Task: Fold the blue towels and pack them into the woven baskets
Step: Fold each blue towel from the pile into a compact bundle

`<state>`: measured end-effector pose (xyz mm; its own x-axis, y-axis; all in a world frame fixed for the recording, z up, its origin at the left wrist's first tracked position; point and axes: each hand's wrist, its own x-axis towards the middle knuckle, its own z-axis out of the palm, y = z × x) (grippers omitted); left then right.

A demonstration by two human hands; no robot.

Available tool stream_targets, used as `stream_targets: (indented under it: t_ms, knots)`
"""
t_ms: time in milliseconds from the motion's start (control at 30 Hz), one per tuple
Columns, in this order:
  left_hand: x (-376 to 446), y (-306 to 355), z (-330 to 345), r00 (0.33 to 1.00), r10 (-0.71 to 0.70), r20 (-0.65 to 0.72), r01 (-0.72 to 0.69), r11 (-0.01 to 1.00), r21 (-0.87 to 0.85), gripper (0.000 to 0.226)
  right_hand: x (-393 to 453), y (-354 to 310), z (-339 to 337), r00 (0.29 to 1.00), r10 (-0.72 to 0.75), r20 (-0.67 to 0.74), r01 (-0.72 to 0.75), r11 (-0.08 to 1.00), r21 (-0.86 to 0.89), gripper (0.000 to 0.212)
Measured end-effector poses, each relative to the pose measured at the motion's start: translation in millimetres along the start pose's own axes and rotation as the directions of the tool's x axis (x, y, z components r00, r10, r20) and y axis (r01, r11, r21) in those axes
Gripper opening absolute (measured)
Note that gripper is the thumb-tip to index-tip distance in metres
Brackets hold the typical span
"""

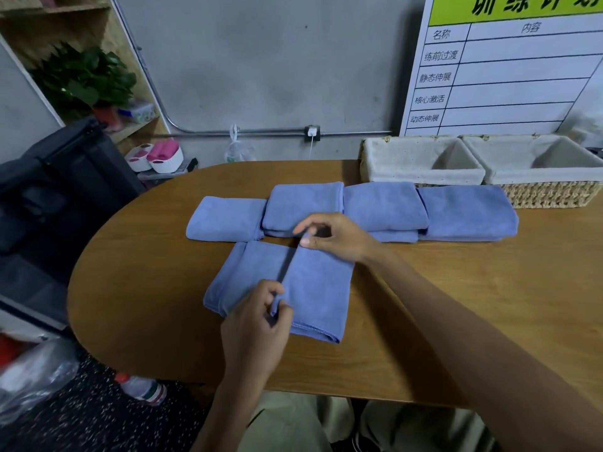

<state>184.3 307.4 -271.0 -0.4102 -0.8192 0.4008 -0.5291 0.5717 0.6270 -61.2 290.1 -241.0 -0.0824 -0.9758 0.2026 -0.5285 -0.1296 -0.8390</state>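
A partly folded blue towel (313, 288) lies on the wooden table (146, 288) in front of me. My left hand (257, 324) pinches the near end of its top flap's edge. My right hand (332, 236) pinches the far end of that same edge. Behind it lies a row of several folded blue towels (385, 207). Two woven baskets with pale cloth liners stand at the back right, the left basket (421, 172) and the right basket (551, 194), and no towel shows inside either.
A large chart board (509, 70) leans on the wall behind the baskets. Left of the table stand a dark bag (65, 177) and a shelf with a plant (85, 79). A plastic bottle (143, 388) lies on the floor under the table's edge.
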Motion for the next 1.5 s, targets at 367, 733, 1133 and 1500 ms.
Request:
stream_targets:
  t_ms: [367,733,1133,1500]
  knots:
    - [2.8,-16.9,0.2,0.988,0.107,0.112,-0.124,0.979,0.161,0.012,-20.5,7.5,9.2,0.992,0.050,-0.112,-0.072,0.976,-0.204,0.026]
    - [-21.6,14.9,10.0,0.812,0.537,0.227,-0.562,0.825,0.056,0.010,-73.1,21.3,-4.8,0.968,0.121,-0.222,-0.117,0.993,0.031,0.018]
    - [-26.6,17.5,13.3,0.795,0.544,0.269,-0.588,0.799,0.121,0.047,-104.7,18.3,-13.1,0.963,0.095,-0.252,-0.119,0.990,-0.079,0.016]
    - [-30.8,14.1,8.5,0.711,0.682,0.172,-0.699,0.712,0.068,0.020,-127.5,3.3,-8.4,0.976,0.046,-0.212,-0.052,0.998,-0.020,0.009]
